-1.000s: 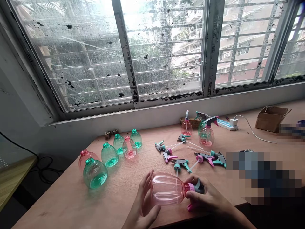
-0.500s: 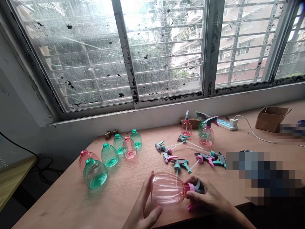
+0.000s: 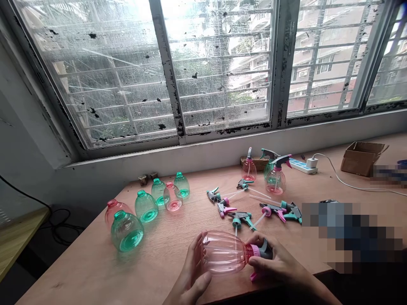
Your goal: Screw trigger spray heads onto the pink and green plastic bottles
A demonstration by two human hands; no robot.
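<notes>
There are six headless bottles [image 3: 127,233], six loose spray heads [image 3: 223,207] and four spray-headed bottles [image 3: 224,254].

Spotted, barred windows [image 3: 121,101]; daylight outside; pale wall [image 3: 197,151] below; wooden table [image 3: 85,267]

The right hand [image 3: 281,259] covers part of the spray head [image 3: 266,250] on the held pink bottle [image 3: 224,253]; the bottom edge cuts off the right forearm [image 3: 319,292]. A standing pink spray bottle [image 3: 275,183] partly hides a green one [image 3: 268,167]. Pixelation [image 3: 359,233] masks the right side, and streaked window panes [image 3: 117,80] blur the foliage [image 3: 197,82] outside.
</notes>
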